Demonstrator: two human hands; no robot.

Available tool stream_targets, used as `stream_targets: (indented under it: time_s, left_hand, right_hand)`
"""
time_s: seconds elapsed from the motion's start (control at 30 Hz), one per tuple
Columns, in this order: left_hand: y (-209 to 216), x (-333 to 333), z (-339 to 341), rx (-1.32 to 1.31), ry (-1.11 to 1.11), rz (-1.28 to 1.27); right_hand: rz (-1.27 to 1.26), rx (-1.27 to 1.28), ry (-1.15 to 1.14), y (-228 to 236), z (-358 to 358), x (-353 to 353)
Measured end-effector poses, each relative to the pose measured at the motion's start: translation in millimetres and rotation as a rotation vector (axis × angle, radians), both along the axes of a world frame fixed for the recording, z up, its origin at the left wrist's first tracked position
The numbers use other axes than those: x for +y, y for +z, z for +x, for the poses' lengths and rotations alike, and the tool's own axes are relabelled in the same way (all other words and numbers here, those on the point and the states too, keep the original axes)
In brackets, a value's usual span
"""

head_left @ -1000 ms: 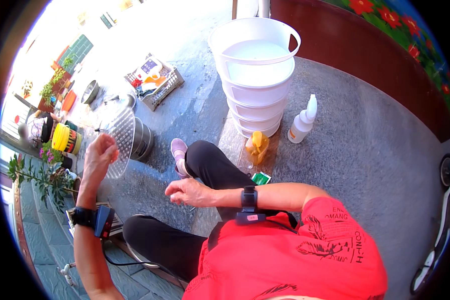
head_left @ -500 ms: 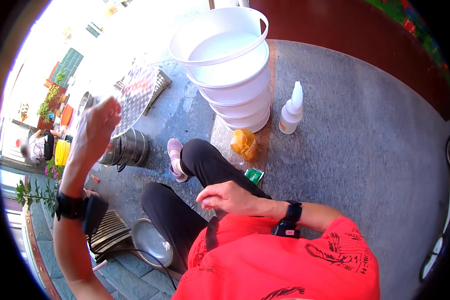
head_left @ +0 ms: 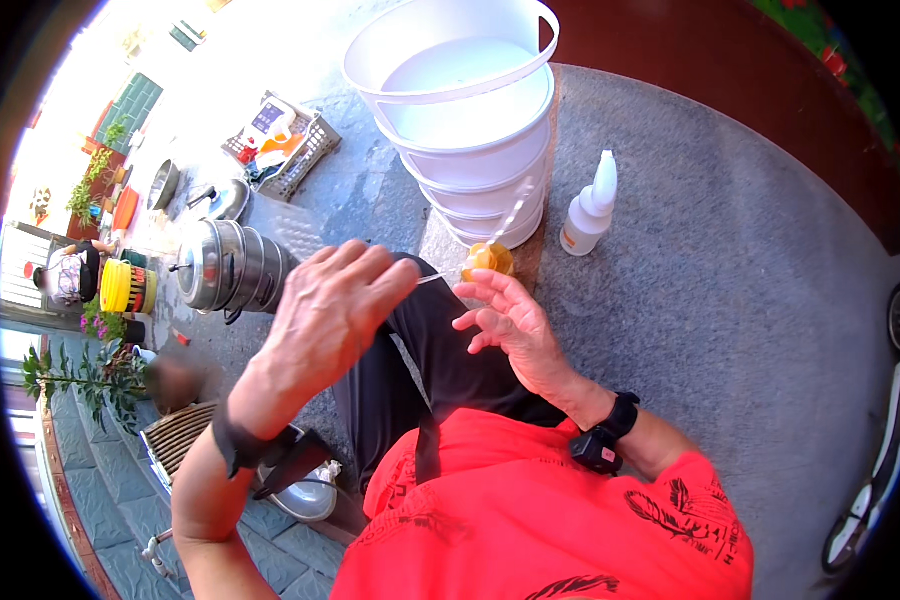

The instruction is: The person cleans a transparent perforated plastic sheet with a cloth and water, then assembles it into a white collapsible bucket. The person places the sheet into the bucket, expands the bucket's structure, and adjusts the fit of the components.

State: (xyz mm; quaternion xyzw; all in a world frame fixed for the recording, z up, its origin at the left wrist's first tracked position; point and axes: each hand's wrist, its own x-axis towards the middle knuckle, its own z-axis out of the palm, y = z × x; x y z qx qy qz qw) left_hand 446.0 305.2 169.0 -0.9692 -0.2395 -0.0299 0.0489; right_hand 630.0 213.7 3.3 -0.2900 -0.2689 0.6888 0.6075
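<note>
My left hand point(head_left: 335, 310) is over my lap, palm down, its curled fingers around the thin pale stem of a blurred fly swatter. The swatter's white perforated head point(head_left: 515, 212) seems to be nearly edge-on in front of the white bucket; motion blur hides its outline. Beside it, my right hand point(head_left: 515, 335) is raised with fingers apart and nothing in them. Just beyond its fingertips sits an orange see-through packet point(head_left: 492, 260), partly covered by the swatter. A white bucket point(head_left: 480, 160), ringed like a stack, stands past it.
Right of the bucket is a white spray bottle point(head_left: 588, 205). On the left stand a steel steamer pot point(head_left: 225, 265), a grey crate point(head_left: 295, 160) of packets and a yellow bucket point(head_left: 120, 288). A slatted box point(head_left: 175, 440) and a metal basin point(head_left: 305, 500) lie near my left arm.
My left hand has swung from the far left down and right over my lap, bringing the swatter with it. The right hand has lifted and its fingers have spread. The crate is now uncovered.
</note>
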Motion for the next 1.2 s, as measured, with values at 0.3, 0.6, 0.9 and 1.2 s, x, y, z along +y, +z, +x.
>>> stream_targets:
  time_s: [0.3, 0.6, 0.9, 1.2]
  left_hand:
    - [-18, 3, 63, -0.171, -0.199, -0.035]
    - [63, 63, 73, -0.580, -0.170, 0.257]
    - [60, 181, 115, -0.349, 0.098, 0.086]
    - [30, 191, 143, -0.248, 0.033, 0.061]
  right_hand:
    - [0.014, 0.185, -0.237, 4, 39, -2]
    - [-0.042, 0.020, -0.152, -8, 42, -15]
    - [-0.111, -0.058, -0.103, -12, 30, -33]
    - [-0.147, -0.133, -0.123, -21, 35, -44]
